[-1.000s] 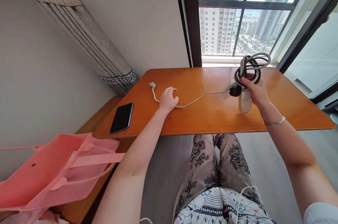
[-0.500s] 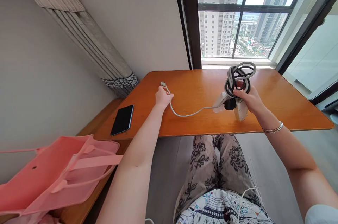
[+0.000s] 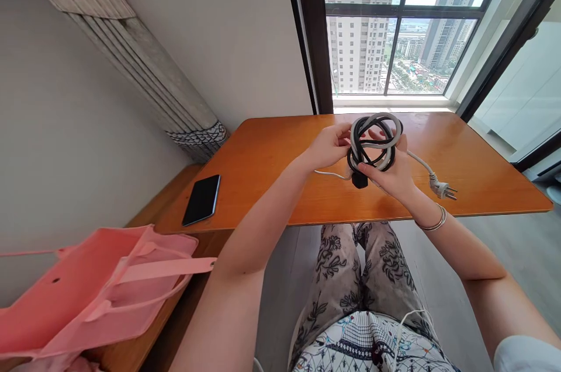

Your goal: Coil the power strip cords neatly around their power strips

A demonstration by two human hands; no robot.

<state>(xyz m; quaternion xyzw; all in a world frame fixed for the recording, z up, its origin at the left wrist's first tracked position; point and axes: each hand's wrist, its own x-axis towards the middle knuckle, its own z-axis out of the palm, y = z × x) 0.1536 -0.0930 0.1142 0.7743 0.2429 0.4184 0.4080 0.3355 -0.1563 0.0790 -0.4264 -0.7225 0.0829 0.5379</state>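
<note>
My right hand (image 3: pixel 393 172) grips a coil of black and grey cables (image 3: pixel 354 147) from its right side, thumb across the front. At the left edge of the coil, my left hand (image 3: pixel 331 143) has its fingers closed on the cables; the fingertips are partly hidden. A black plug (image 3: pixel 360 179) hangs below the coil. To the right, a grey-white plug (image 3: pixel 439 187) with bare metal prongs sticks out on its cord past my right wrist. A thin white cable (image 3: pixel 332 174) runs out leftward below my left hand. Whatever lies behind the coil is mostly hidden.
All this is above a brown wooden table (image 3: pixel 272 185). A dark phone (image 3: pixel 202 200) lies near its left edge. An open pink bag (image 3: pixel 100 284) stands at the lower left. A curtain (image 3: pixel 166 86) and a window (image 3: pixel 394 51) are beyond.
My left hand has moved right, from the white cord's end to the coil. My right hand and the coil have shifted left. The pronged plug now shows at the right.
</note>
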